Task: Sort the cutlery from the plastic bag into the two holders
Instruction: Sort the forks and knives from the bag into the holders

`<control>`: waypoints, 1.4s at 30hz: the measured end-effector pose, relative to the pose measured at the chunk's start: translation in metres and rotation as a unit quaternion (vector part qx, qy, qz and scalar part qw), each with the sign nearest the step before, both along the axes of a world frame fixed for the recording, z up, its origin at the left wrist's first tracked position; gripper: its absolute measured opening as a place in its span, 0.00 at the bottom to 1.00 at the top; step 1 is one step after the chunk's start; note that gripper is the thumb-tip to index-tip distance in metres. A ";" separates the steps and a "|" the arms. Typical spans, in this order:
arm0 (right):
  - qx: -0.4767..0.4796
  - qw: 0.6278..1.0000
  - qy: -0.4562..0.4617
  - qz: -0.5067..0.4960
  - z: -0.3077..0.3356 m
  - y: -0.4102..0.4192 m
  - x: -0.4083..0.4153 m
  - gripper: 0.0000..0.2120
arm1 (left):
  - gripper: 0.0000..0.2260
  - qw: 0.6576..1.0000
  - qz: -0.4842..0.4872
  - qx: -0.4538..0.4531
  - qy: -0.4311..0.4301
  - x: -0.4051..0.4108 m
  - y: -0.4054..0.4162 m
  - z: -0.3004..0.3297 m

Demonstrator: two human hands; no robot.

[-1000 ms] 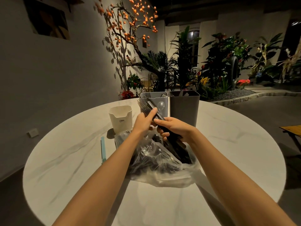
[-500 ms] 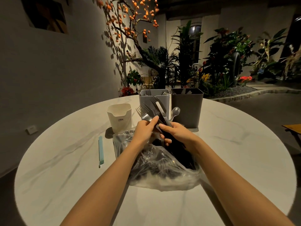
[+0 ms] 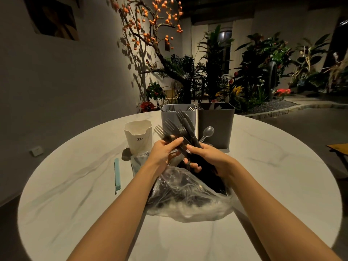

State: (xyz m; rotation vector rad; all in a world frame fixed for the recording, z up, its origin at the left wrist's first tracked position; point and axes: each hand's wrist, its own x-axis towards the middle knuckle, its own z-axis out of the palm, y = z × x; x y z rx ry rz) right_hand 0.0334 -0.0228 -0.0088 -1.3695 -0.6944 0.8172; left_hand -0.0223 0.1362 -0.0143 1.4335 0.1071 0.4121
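A clear plastic bag full of dark cutlery lies in the middle of the round table. Above its mouth my right hand grips a fanned bunch of dark forks, a knife and a clear spoon. My left hand pinches the forks on the left side of that bunch. Behind stand the light grey holder with several forks in it and the dark grey holder to its right.
A cream cup stands left of the holders. A light blue stick lies on the white marble table further left. Plants and a tree with orange fruit fill the back of the room.
The bunch of cutlery has spread apart and sunk a little toward the bag. My left hand has shifted onto the forks at the bunch's left side.
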 end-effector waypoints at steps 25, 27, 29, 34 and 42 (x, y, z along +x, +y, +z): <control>-0.025 0.998 -0.023 -0.045 -0.001 0.002 0.002 0.13 | 0.14 0.978 0.200 -0.047 -0.045 -0.005 -0.012 0.007; -0.033 0.998 -0.037 -0.038 -0.001 0.000 0.004 0.11 | 0.14 0.976 0.199 -0.047 -0.071 -0.008 -0.016 0.010; -0.040 0.998 -0.051 -0.021 -0.002 -0.002 0.007 0.13 | 0.13 0.977 0.182 -0.062 -0.090 -0.008 -0.018 0.013; -0.060 0.995 -0.084 0.004 0.000 -0.001 0.009 0.11 | 0.08 0.985 0.154 -0.010 -0.080 -0.003 -0.017 0.017; -0.144 0.959 -0.230 -0.087 0.001 0.011 -0.005 0.12 | 0.11 0.989 0.134 0.057 -0.001 -0.001 -0.023 0.013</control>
